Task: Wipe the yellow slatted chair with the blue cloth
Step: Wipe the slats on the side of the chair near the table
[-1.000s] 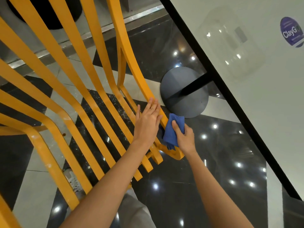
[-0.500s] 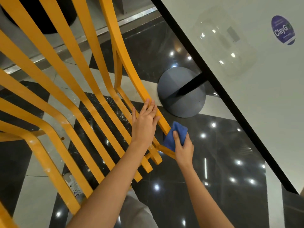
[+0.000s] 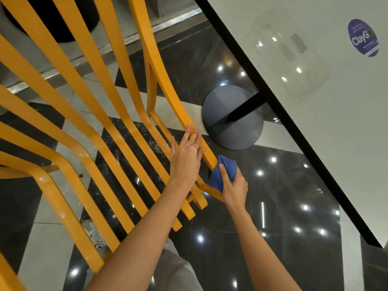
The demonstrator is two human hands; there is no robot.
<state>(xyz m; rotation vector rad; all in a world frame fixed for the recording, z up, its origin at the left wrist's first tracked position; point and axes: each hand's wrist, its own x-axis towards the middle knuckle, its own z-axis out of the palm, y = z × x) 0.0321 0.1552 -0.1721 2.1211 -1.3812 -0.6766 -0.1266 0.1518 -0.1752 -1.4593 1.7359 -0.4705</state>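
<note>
From the head camera, a person's right hand (image 3: pixel 234 189) grips a bunched blue cloth (image 3: pixel 223 172) against the lower end of the outermost slat of a yellow chair (image 3: pixel 117 114), close to where that slat meets a short crossbar. Just beside it, up the same slat, the left hand (image 3: pixel 185 157) lies with straight fingers resting flat on the yellow wood, holding nothing. Both bare forearms reach in from the bottom of the view.

The chair fills the area left of the hands, its curved slats fanning outward, pale scuffs showing on several of them. Through the gaps and below the hands lies a polished floor (image 3: pixel 231 217) of black and light grey tiles, dotted with bright reflections of ceiling lights. Beyond the left hand's fingertips sits a round dark table base (image 3: pixel 233 117) on the floor, a black post rising from it toward the white tabletop (image 3: pixel 336 133), whose black edge runs diagonally to the right of the hands. On the tabletop, far up and right of the right hand, is a round purple sticker (image 3: pixel 363 37) reading "ClayGo". A metal strip crosses the floor well beyond the chair.
</note>
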